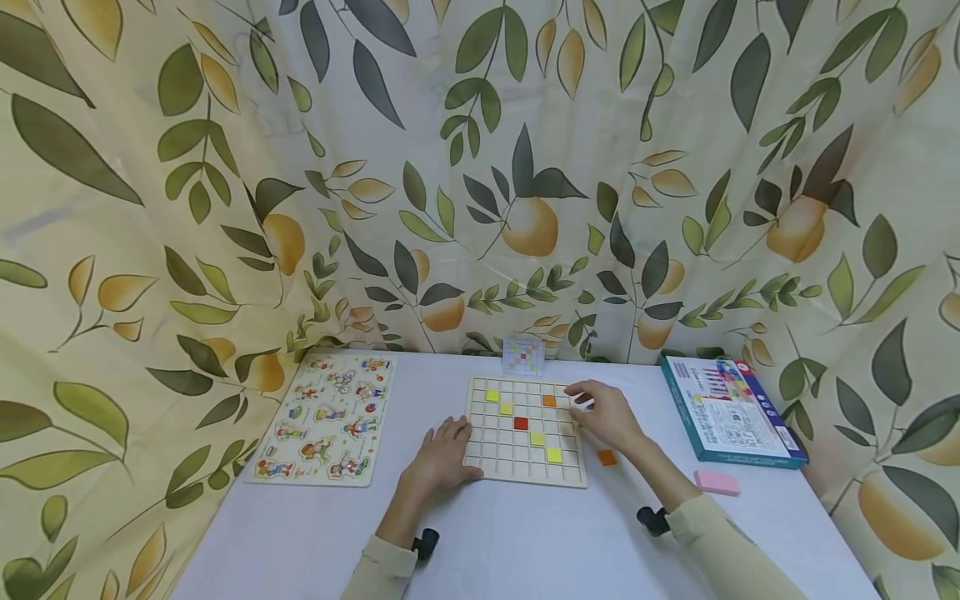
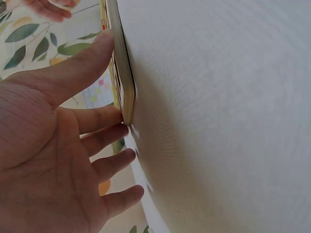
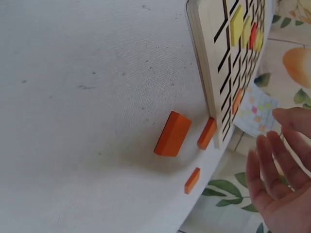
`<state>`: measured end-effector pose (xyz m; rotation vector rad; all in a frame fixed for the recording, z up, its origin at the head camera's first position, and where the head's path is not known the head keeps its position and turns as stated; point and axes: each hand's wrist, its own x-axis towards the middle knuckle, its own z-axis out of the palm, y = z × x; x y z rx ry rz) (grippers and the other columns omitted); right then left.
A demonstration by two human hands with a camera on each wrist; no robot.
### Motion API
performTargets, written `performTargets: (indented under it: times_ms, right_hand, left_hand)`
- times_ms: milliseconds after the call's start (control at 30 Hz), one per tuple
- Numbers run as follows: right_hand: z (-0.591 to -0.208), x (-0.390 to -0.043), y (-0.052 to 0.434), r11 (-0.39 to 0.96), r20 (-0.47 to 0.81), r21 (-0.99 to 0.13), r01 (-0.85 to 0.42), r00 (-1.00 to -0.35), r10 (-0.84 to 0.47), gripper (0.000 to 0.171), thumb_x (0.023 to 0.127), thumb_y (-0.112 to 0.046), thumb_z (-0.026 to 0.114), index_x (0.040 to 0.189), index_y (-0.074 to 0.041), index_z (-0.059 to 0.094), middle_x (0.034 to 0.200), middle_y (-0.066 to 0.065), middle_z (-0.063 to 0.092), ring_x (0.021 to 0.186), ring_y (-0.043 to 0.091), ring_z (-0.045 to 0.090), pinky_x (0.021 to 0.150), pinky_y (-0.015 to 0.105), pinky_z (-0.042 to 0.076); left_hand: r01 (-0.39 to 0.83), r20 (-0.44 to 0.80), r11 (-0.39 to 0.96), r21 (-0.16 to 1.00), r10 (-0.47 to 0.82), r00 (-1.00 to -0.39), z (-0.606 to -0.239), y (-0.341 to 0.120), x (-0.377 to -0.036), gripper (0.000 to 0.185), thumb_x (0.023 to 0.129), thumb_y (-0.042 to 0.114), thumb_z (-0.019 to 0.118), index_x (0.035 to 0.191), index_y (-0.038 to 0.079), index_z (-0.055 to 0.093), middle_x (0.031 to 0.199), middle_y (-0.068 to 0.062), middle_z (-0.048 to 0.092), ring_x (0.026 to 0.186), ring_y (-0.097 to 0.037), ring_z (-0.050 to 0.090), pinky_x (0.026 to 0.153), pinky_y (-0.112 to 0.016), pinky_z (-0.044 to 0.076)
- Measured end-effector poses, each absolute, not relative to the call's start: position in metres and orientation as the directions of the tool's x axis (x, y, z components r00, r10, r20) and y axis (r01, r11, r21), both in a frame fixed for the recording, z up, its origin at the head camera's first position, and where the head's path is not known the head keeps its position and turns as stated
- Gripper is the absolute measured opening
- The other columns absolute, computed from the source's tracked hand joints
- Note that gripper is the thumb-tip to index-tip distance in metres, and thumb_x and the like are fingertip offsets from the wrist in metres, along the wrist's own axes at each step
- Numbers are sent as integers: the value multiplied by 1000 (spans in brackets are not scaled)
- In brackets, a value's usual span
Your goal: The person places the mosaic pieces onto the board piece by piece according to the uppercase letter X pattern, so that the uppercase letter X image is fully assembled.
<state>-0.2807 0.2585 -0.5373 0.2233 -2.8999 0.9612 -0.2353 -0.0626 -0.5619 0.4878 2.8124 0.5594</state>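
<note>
Leaf-and-fruit printed cloth [image 1: 225,208] hangs in soft folds behind and beside a tabletop [image 1: 525,542] covered with a white, finely woven sheet. On the middle of it lies a flat square wooden grid board [image 1: 525,431], pale and smooth, cut into small square cells; a few cells hold thin square tiles in yellow, red and orange. The left hand [image 1: 442,457] lies flat on the tabletop at the board's near left corner, its fingers [image 2: 104,119] straight and slightly spread, the tips touching the board's thin edge and the thumb resting along it; it grips nothing. The right hand [image 1: 606,414] hovers over the far right part of the board, palm down, with relaxed fingers [image 3: 272,165] apart from each other; I cannot tell if it touches the board. Just beside the board's right edge lie small orange tiles [image 3: 173,134], flat rectangular pieces with sharp edges, one of them very close to the board. A small grid pattern card [image 1: 522,356] stands behind the board. Far left lies a wooden puzzle board [image 1: 327,418] with cartoon figures. At the right are a flat teal cardboard box [image 1: 727,410] and, nearer, a pink rectangular block [image 1: 716,482].
</note>
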Motion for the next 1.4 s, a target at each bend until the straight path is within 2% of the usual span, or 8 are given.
performTargets:
  times_ms: [267,467,633,800,967,1133,1400]
  right_hand:
    - [-536,-262,272,800,100,-577,-167,-986,-133,33,92,-12,78,124,-7,72,118,12,72,107,31,67,90,46,60]
    - [-540,-252,282,809,-2,-576,-118,-989,-146,31,90,-11,78,121,-7,75,112,8,73,104,28,65,86,40,59]
    - [-543,-244,288,828,-90,-551,-106,-979,-185,33,86,-10,83,118,-8,76,112,5,72,104,26,62,91,44,58]
    - [-545,-236,294,846,-123,-511,-154,-961,-249,43,77,-12,92,116,-8,76,111,4,72,103,26,62,98,51,56]
    - [-546,-234,299,841,-131,-517,-158,-956,-261,47,75,-1,90,119,-6,74,112,4,72,102,24,63,100,51,56]
    - [-548,-234,302,837,-151,-533,-124,-959,-239,47,75,8,82,119,-5,73,103,2,70,94,21,59,92,44,58]
    - [-553,-234,304,835,-135,-539,-108,-968,-212,53,75,6,83,124,-8,70,94,0,67,88,21,58,79,35,56]
  left_hand:
    - [277,-161,868,412,369,-915,-562,-62,-236,89,89,40,83,157,2,43,167,-15,35,157,-37,26,125,-61,22]
    - [275,-168,871,407,367,-915,-561,-63,-235,89,89,41,83,158,2,42,167,-15,35,157,-36,26,125,-61,22]
    - [281,-164,873,399,369,-915,-563,-62,-236,88,89,41,82,157,2,42,167,-15,35,156,-36,26,125,-61,22]
    - [282,-159,871,401,370,-916,-564,-62,-238,88,89,40,83,157,1,43,166,-16,37,156,-37,28,125,-62,23]
    - [284,-157,876,390,368,-917,-564,-63,-238,88,90,42,81,158,2,42,167,-14,36,157,-36,26,125,-61,23]
    - [293,-150,874,386,373,-916,-564,-62,-239,88,90,43,81,157,1,43,167,-15,35,157,-37,26,125,-61,23]
    - [283,-160,882,377,363,-918,-566,-62,-239,88,90,44,81,158,2,42,167,-14,35,157,-35,26,125,-60,22]
